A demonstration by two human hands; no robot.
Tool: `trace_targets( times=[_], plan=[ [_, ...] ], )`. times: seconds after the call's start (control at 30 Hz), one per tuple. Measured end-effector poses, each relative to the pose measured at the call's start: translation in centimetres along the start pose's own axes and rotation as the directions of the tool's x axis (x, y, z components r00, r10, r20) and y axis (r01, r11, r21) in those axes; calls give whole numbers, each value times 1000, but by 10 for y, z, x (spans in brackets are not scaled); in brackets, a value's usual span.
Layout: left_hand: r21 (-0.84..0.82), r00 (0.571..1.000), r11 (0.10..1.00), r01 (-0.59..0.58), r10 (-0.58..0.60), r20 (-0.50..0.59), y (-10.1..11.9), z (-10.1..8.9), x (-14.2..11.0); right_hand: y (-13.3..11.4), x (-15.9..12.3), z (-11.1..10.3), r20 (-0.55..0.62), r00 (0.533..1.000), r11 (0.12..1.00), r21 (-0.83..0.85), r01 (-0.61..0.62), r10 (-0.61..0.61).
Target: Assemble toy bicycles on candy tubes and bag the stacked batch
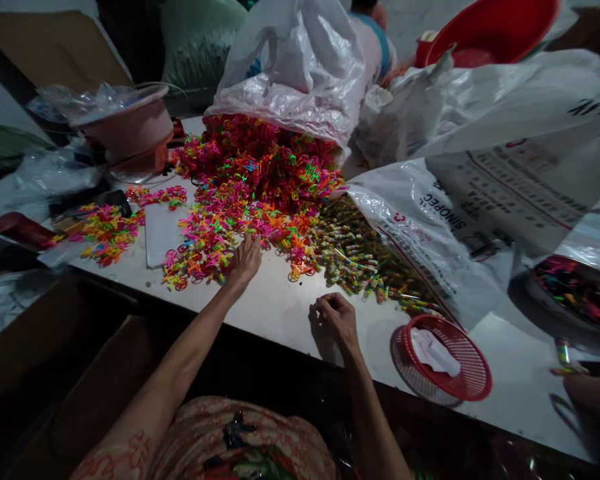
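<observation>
My left hand [246,259] is at the near edge of a heap of small bright plastic pieces [230,213], mostly pink, orange and yellow with some green. Its fingers are bent down against the heap, and whatever is between them is hidden. Over the bare white tabletop [280,300], my right hand [337,315] is closed in a pinch; what it holds is too small to make out. Just beyond it lies a pile of short tubes with multicoloured wrappers [355,257], spilling from a printed white sack [450,227].
A red mesh basket [473,363] with white paper inside stands right of my right hand. Another person's hand [595,393] is at the right edge, near a small tube [563,351]. A pink basin [130,127] and a clear plastic bag [290,73] stand behind.
</observation>
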State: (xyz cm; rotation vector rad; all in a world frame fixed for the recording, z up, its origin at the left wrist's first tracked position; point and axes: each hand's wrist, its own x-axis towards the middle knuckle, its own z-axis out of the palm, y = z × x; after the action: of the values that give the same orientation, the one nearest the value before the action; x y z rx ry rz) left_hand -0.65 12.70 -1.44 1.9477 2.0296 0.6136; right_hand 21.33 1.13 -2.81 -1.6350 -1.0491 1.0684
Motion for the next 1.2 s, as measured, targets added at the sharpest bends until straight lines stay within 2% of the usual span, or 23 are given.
trace_targets(
  times=[0.07, 0.13, 0.17, 0.23, 0.3, 0.33, 0.4, 0.47, 0.53, 0.63, 0.77, 0.9, 0.97, 1.03, 1.2],
  plan=[
    [-194, 998, 981, 25, -37, -58, -4, -6, -5, 0, 0, 0, -13, 1000, 1000, 20, -4, 4],
    [-481, 988, 872, 90, -139, -68, -7, -10, -12, -1, 1, 1, -17, 1000, 998, 51, -22, 23],
    [-631, 979, 764, 134, -200, -34, -7, -11, -18, -3, 0, 3, -16, 999, 996, 77, -41, 42],
    [-858, 951, 459, 229, -292, 98, -7, -11, -33, -7, -2, 9, -10, 996, 986, 145, -82, 84],
    [-939, 919, 158, 304, -308, 246, -3, -9, -53, -12, -6, 20, 25, 993, 966, 230, -120, 118],
    [-939, 902, 45, 340, -299, 312, -1, -7, -64, -15, -9, 26, 57, 990, 951, 274, -140, 129],
    [-898, 856, -112, 425, -274, 439, 4, -5, -84, -20, -14, 40, 136, 980, 914, 361, -186, 146],
    [-846, 811, -204, 493, -245, 532, 10, -4, -99, -23, -18, 52, 205, 966, 869, 437, -234, 156],
    [-807, 781, -257, 532, -219, 584, 13, -3, -109, -24, -20, 58, 268, 950, 831, 483, -277, 161],
    [-773, 760, -288, 565, -182, 624, 14, -3, -115, -21, -22, 58, 347, 924, 804, 497, -326, 160],
    [-743, 747, -297, 600, -126, 653, 11, -6, -117, -18, -20, 51, 390, 911, 817, 475, -326, 137],
    [-699, 723, -299, 649, -45, 690, 10, -10, -120, -19, -17, 47, 476, 871, 831, 433, -349, 118],
    [-706, 728, -287, 647, -42, 684, 11, -12, -121, -20, -18, 46, 500, 858, 835, 416, -359, 120],
    [-733, 749, -261, 628, -51, 661, 12, -12, -123, -23, -21, 46, 494, 863, 847, 408, -341, 110],
    [-817, 805, -108, 566, -143, 576, 9, -15, -125, -34, -34, 49, 380, 925, 932, 340, -129, -11]
  ],
)
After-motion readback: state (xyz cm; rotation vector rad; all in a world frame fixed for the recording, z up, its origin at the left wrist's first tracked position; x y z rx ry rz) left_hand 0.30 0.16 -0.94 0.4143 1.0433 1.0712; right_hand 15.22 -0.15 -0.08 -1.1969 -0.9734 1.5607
